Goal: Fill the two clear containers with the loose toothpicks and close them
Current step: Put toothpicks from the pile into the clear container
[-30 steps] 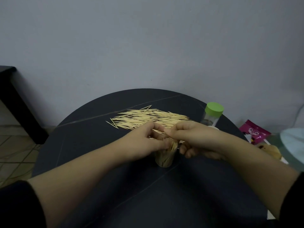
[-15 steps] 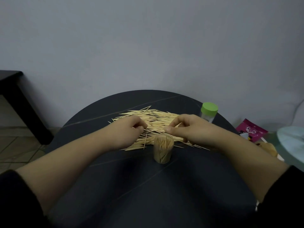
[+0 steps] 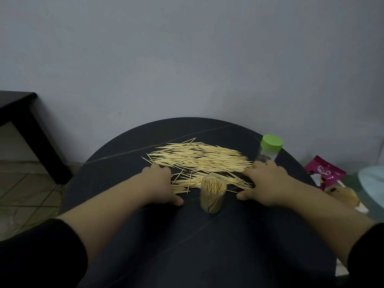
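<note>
Wooden toothpicks (image 3: 199, 159) lie between left hand (image 3: 161, 186) and right hand (image 3: 268, 183), fingers (image 3: 155, 166) flat; one lidded container (image 3: 270, 151), one uncapped container (image 3: 213, 195).

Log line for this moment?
left hand rests beside loose wooden toothpicks | right hand rests opposite side | lidless clear cylindrical container upright, holding toothpicks

Pale loose toothpicks (image 3: 199, 161) lie in a wide flat heap on the dark table (image 3: 207, 235). Just in front of them stands an open clear container (image 3: 213, 196), packed with upright toothpicks. A second container (image 3: 267, 155), green-capped, stands at the heap's right end.
</note>
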